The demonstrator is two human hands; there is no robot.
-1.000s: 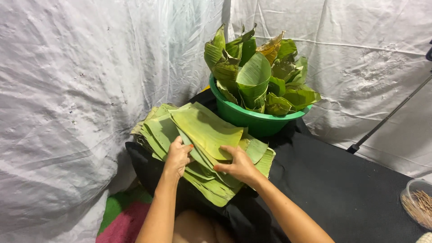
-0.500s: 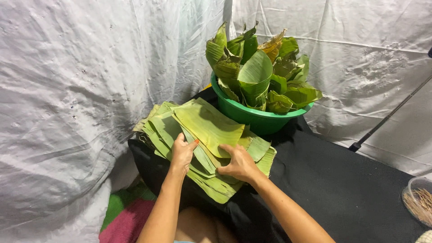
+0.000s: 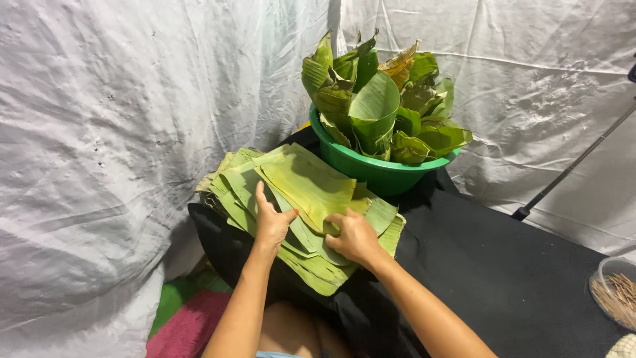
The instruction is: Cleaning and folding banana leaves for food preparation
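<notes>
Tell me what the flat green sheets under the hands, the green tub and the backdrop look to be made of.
Flat sheets: banana leaf by the look, matte green with fine parallel ribs. Green tub: probably moulded plastic, smooth with a slight sheen and rolled rim. Backdrop: likely thin plastic sheeting, white, creased, faintly glossy.

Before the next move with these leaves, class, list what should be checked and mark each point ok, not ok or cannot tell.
1. Left hand lies flat on the stack of cut leaves: ok.
2. Right hand has fingertips at the edge of the top leaf: ok.
3. Only one leaf pinched, not two: cannot tell.
4. Stack fully on the black cloth: not ok, its left side overhangs the edge.
5. Green basin of rolled leaves stands clear of both hands: ok.
6. Container of wooden sticks within view at the right edge: ok.
</notes>
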